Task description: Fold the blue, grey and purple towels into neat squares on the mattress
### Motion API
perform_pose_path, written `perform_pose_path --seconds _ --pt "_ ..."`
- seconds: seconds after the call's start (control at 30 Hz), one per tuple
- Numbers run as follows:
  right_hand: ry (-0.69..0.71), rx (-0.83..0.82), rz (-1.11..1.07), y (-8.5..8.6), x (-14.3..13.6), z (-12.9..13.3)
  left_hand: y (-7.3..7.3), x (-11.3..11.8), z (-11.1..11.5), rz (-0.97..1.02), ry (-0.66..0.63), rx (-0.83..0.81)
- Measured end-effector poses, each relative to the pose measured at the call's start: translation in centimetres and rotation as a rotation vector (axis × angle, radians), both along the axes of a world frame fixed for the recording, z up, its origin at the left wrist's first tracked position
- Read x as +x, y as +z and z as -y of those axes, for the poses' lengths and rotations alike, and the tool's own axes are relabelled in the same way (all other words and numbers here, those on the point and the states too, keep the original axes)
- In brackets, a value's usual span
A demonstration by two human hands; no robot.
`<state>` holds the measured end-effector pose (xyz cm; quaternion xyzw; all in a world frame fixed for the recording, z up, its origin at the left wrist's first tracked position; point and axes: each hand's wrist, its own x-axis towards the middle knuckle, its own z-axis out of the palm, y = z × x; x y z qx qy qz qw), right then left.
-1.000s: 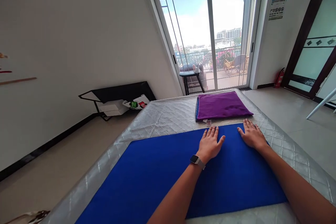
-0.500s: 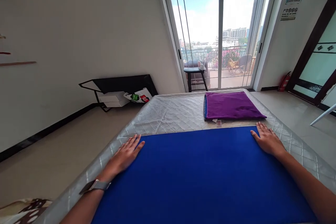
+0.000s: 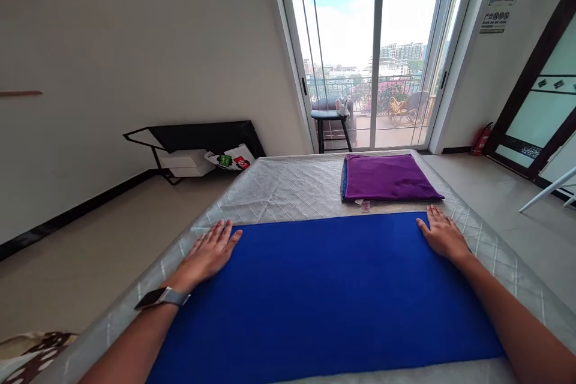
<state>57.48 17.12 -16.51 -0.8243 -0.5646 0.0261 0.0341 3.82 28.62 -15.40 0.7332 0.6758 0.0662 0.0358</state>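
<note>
A blue cloth (image 3: 324, 294) lies flat on a silver quilted mattress (image 3: 279, 192). My left hand (image 3: 209, 255), with a watch on its wrist, rests palm down on the cloth's far left corner, fingers spread. On the far right corner my right hand (image 3: 443, 234) lies flat, its thumb apart from the fingers. Neither hand grasps anything. Beyond the blue cloth sits a folded purple cloth (image 3: 391, 177) with a blue patterned layer at its left edge and small tags at its near edge.
A black stool (image 3: 330, 115) stands by the glass sliding door. Left of the mattress, a low black rack (image 3: 202, 135) has white boxes (image 3: 186, 162) and a printed bag (image 3: 231, 158). A red extinguisher (image 3: 481, 139) and white legs (image 3: 546, 189) are at the right.
The view has shifted slightly, and the blue cloth's near edge now shows with a strip of mattress below it. Both hands still lie flat on the cloth's far corners.
</note>
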Motion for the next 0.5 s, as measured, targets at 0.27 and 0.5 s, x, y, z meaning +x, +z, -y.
perform_pose_path --seconds 0.27,0.5 --pt "-0.021 -0.005 -0.054 0.7 -0.6 0.2 -0.7 26.5 12.4 0.045 -0.583 0.08" --pt "-0.007 0.023 -0.07 0.4 -0.4 0.2 -1.1 30.0 17.0 0.026 -0.614 -0.029"
